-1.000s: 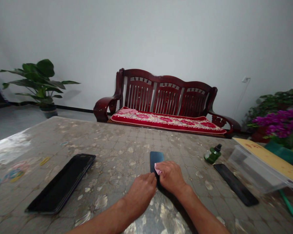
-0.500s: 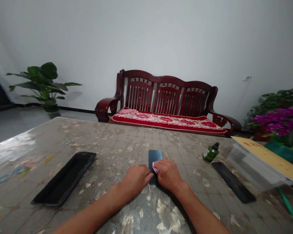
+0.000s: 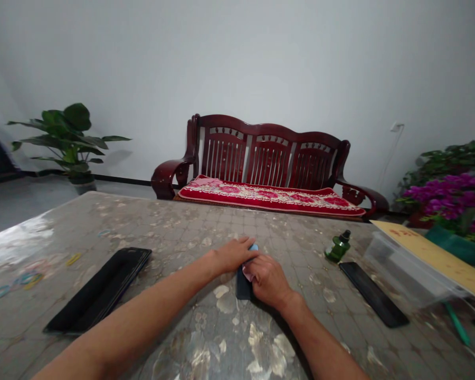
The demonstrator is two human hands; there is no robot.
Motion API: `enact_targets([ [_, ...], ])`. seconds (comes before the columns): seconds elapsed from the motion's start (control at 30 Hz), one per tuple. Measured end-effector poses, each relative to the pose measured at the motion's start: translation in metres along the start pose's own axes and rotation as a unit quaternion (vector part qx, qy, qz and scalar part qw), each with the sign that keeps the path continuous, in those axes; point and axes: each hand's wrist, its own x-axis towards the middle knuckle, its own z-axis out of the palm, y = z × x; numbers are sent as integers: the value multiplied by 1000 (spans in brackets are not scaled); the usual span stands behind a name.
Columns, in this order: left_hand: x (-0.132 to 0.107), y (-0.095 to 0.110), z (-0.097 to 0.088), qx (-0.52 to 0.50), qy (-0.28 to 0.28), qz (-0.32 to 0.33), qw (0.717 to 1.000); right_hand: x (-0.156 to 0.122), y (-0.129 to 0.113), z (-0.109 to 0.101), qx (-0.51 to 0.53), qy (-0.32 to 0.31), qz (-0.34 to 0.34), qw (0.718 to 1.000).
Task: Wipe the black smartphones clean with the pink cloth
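Note:
A dark smartphone (image 3: 243, 290) lies flat on the patterned tablecloth in front of me. My left hand (image 3: 234, 254) reaches across its far end, with the fingers over the top edge and closed on it. Only a bit of the phone's bluish far end shows past those fingers. My right hand (image 3: 267, 279) is closed around a small pink cloth (image 3: 248, 273) and presses it on the phone's surface. Both hands touch or nearly touch each other over the phone, so its middle is hidden.
To the left lie a black tablet (image 3: 98, 290) and several coloured rubber bands (image 3: 31, 278). At right are a green spray bottle (image 3: 338, 248), a second black phone (image 3: 374, 294) and a clear plastic box (image 3: 411, 272) under yellow card (image 3: 431, 256). Beyond the table stands a wooden bench (image 3: 269, 158).
My left hand has moved from the phone's near end to its far end. My right hand stays on the phone with the cloth. The view has shifted slightly.

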Motion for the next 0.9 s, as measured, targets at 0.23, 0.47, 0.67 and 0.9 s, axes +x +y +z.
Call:
enact_targets([
  [0.23, 17, -9, -4, 19, -35, -28, 999, -1, 5, -2, 1, 6, -24, 1000],
  [0.47, -15, -16, -14, 44, -43, -148, 987, -2, 11, -5, -29, 41, 92, 994],
  [0.67, -58, -11, -10, 23, -52, -224, 973, -2, 8, -3, -18, 71, 94, 993],
  [0.9, -91, 1, 20, -79, 85, -226, 967, -3, -8, 9, -1, 58, 61, 996],
])
